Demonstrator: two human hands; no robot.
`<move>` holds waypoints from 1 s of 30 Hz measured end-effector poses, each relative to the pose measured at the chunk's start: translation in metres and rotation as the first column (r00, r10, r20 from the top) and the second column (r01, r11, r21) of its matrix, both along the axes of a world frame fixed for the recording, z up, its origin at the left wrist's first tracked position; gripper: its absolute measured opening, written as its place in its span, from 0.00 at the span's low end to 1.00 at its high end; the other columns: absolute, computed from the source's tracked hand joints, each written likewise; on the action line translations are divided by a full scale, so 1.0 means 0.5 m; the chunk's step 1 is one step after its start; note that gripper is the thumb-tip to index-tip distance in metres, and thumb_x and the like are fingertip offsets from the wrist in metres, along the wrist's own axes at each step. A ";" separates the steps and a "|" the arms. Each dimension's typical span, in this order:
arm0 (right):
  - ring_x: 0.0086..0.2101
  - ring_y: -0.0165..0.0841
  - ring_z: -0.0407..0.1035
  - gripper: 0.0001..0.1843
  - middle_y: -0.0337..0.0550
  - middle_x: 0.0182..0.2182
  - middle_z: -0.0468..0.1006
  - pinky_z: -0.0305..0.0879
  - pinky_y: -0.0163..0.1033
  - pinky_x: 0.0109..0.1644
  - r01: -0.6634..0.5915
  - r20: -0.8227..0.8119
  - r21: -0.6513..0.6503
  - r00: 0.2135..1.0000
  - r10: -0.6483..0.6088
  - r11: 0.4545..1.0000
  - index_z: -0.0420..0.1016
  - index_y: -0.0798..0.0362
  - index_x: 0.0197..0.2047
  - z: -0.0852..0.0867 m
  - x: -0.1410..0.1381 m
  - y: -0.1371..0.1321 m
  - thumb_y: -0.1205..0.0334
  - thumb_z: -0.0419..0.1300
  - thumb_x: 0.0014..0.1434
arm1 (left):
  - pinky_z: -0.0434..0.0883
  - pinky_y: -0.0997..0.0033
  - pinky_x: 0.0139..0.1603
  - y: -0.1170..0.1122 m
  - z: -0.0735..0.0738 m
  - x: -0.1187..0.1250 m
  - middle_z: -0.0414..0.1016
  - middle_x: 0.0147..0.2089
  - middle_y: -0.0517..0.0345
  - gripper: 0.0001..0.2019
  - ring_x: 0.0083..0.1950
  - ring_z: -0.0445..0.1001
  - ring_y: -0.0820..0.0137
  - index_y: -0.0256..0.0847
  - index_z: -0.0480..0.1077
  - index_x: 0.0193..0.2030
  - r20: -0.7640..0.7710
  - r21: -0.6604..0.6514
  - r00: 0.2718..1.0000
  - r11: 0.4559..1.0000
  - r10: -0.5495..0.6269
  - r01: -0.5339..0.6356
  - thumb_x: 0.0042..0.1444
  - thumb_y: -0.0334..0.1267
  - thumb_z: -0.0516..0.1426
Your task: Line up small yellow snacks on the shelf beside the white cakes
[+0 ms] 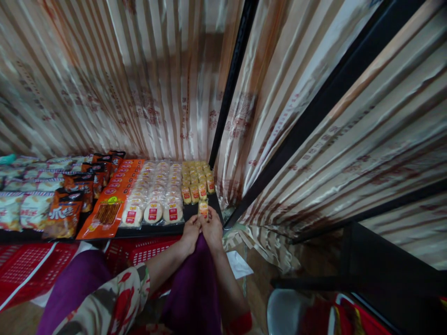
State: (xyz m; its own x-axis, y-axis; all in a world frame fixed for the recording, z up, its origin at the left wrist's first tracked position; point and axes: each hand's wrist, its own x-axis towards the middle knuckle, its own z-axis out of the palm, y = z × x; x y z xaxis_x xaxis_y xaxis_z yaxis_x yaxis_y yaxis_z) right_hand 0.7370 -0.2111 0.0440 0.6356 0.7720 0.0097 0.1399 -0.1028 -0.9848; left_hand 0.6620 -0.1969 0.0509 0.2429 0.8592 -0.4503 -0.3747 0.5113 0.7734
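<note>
A small yellow packaged snack with a red-and-white label (203, 208) stands upright at the shelf's front edge, between my fingertips. My left hand (191, 234) is closed at its lower left side, thumb and fingers pinched together. From the right, my right hand (212, 229) grips the same packet, its fingers bent around the lower edge. Just behind are rows of matching yellow packets (194, 192). Left of these lie rows of round white wrapped cakes with red labels (152, 212), in clear packaging.
Further left on the black shelf (171, 230) are a flat orange snack bag (106, 214), orange-brown bags (64, 214) and white bags (33, 209). Red plastic baskets (38, 267) sit below. A black metal post (232, 83) and striped curtain (157, 83) stand behind; a grey stool (288, 309) is at lower right.
</note>
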 end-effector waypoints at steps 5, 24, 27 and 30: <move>0.38 0.37 0.70 0.18 0.45 0.39 0.76 0.64 0.41 0.47 0.043 0.157 -0.013 0.987 -0.040 0.999 0.74 0.50 0.41 -0.009 0.010 0.014 0.59 0.62 0.45 | 0.64 0.82 0.24 0.013 0.000 0.007 0.75 0.26 0.59 0.06 0.21 0.67 0.79 0.34 0.74 0.37 -0.162 0.061 0.985 0.996 -0.051 0.062 0.54 0.27 0.55; 0.48 0.41 0.68 0.24 0.58 0.48 0.73 0.62 0.46 0.52 0.124 0.508 0.006 0.854 -0.110 0.992 0.67 0.59 0.52 -0.057 0.033 0.054 0.53 0.49 0.59 | 0.69 0.70 0.49 0.077 -0.052 0.033 0.75 0.42 0.49 0.16 0.42 0.73 0.71 0.33 0.71 0.46 -0.782 0.430 0.618 0.787 0.080 0.443 0.53 0.24 0.49; 0.50 0.42 0.66 0.25 0.60 0.50 0.71 0.61 0.47 0.53 0.131 0.550 0.031 0.825 -0.126 0.991 0.65 0.61 0.55 -0.065 0.036 0.061 0.54 0.45 0.61 | 0.67 0.66 0.56 0.077 -0.046 0.026 0.74 0.48 0.47 0.20 0.51 0.70 0.67 0.33 0.71 0.47 -0.836 0.506 0.499 0.671 0.228 0.542 0.49 0.20 0.48; 0.52 0.42 0.64 0.26 0.62 0.52 0.69 0.61 0.47 0.54 0.139 0.558 0.048 0.817 -0.142 0.989 0.62 0.63 0.57 -0.071 0.038 0.069 0.55 0.44 0.62 | 0.62 0.58 0.61 0.077 -0.051 0.018 0.69 0.57 0.48 0.22 0.63 0.59 0.61 0.34 0.70 0.50 -0.847 0.530 0.382 0.547 0.369 0.647 0.50 0.20 0.48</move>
State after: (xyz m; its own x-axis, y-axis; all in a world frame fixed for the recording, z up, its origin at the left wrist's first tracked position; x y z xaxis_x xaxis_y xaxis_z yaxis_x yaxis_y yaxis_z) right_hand 0.7561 -0.1767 0.0087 0.6216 0.6737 0.3998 0.6505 -0.1596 -0.7425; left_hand 0.6711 -0.1582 0.0255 0.3522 0.8982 0.2630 0.6977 -0.4393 0.5659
